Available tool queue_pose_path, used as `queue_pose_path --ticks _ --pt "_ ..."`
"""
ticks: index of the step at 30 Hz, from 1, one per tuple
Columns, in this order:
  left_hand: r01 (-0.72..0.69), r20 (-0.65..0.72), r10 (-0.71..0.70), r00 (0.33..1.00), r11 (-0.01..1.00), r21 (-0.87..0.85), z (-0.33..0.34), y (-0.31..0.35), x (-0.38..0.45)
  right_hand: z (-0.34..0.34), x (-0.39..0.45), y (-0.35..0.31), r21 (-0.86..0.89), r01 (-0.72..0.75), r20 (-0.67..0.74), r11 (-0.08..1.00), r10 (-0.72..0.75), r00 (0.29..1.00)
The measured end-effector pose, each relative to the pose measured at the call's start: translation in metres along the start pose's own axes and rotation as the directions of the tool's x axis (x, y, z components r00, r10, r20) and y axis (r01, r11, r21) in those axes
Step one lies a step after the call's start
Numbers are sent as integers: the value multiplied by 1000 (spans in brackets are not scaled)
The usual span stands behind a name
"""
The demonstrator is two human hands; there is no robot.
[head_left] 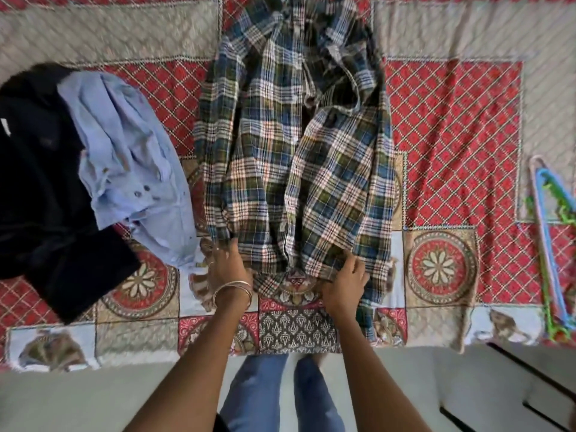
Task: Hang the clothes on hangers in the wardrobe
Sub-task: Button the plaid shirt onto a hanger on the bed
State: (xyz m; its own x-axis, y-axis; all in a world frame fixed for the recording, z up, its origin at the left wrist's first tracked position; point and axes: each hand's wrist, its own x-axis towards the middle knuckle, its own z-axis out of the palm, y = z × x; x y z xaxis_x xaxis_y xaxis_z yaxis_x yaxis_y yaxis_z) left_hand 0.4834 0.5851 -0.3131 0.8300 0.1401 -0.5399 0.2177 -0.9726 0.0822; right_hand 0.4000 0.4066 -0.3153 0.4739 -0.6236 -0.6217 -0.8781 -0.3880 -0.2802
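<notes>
Bedspread (452, 120) holds plaid shirt (293, 145), hem under both hands' fingers (352, 263).

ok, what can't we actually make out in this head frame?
- Plaid shirt collar: cut by the top edge, blurred.
- Hangers: cut by the right edge, count unclear.
- Dark garment: runs off the left edge, type unclear.
- Left hand fingertips: under the shirt hem.
- Wardrobe: out of view.

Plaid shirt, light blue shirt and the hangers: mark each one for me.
plaid shirt (280, 145): head view, on the middle of its front panel.
light blue shirt (131, 157): head view, on the crumpled body left of the plaid one.
hangers (548, 219): head view, on the blue hanger's arm at the right edge.
</notes>
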Motion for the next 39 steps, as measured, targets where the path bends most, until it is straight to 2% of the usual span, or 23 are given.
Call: queue_pose_path --ticks 3,5,7,8,9,10,11,12,13,14,15,16,17,18,19,22,25,27,28,29,32,36,39 --pt "81 -103 -131 986 917 -390 3 8 11 -3 1 -5 430 -50 -127 901 115 985" --pt "164 -63 -273 960 728 -665 -18 23 15 -15 1 -17 838 -141 11 527 241 971" --pt "314 117 -392 913 489 -814 -40 35 20 -27 8 -26 972 -218 189 90 260 947" --pt "394 193 -439 877 428 -814 -48 38 26 -35 11 -30 974 -229 223 -6 248 943" --pt "437 246 -478 843 344 -831 -53 40 34 -43 13 -36 972 -236 234 -22 241 942" --pt "462 275 -493 825 308 -832 -61 43 42 -51 16 -42 974 -228 218 13 244 945" --pt "356 233 -302 925 464 -811 -73 47 40 -63 13 -48 978 -207 197 27 216 956" --pt "207 150 -149 977 531 -822 -83 51 42 -73 13 -52 982 -184 176 28 189 966" --pt "88 23 -119 993 582 -808 -92 51 46 -84 12 -55 986 -167 163 12 151 975" --pt "33 -55 -133 990 578 -815 -92 46 49 -95 11 -54 987 -123 108 108 134 985" --pt "-19 -107 -88 990 675 -738 -99 43 45 -104 9 -54 957 -53 32 284 77 997" --pt "-26 -91 -42 995 762 -647 -99 35 42 -108 11 -46 817 51 -64 575 3 998" --pt "17 -72 -67 995 838 -546 -94 23 37 -112 10 -31 561 138 -138 816 -72 988" --pt "84 -80 -139 987 870 -486 -87 8 32 -112 11 -11 257 171 -220 951 -115 969" --pt "182 -58 -235 970 864 -469 -82 -5 29 -115 9 8 31 134 -284 991 -120 951" --pt "316 22 -391 920 710 -630 -68 -32 18 -117 15 45 -228 28 -372 973 -114 921" --pt "480 263 -452 852 477 -736 -56 -26 8 -101 12 36 -588 -70 -182 806 -47 982" --pt "545 490 -290 822 154 -824 -48 -11 -1 -86 0 18 -656 46 -10 754 -70 998" --pt "556 546 -201 814 -8 -831 -45 -3 -6 -76 -6 9 -658 153 65 737 -147 987" --pt "548 557 -134 820 -96 -831 -47 5 -8 -67 -12 -2 -636 278 137 720 -249 959" --pt "464 482 -23 876 -234 -854 -56 30 -1 -34 -16 -32 -454 535 282 713 -455 845" --pt "372 390 47 919 -422 -827 -74 43 11 15 -7 -37 -346 529 321 775 -433 843" --pt "333 347 38 937 -399 -854 -88 34 22 31 7 -34 -357 521 252 775 -458 853"
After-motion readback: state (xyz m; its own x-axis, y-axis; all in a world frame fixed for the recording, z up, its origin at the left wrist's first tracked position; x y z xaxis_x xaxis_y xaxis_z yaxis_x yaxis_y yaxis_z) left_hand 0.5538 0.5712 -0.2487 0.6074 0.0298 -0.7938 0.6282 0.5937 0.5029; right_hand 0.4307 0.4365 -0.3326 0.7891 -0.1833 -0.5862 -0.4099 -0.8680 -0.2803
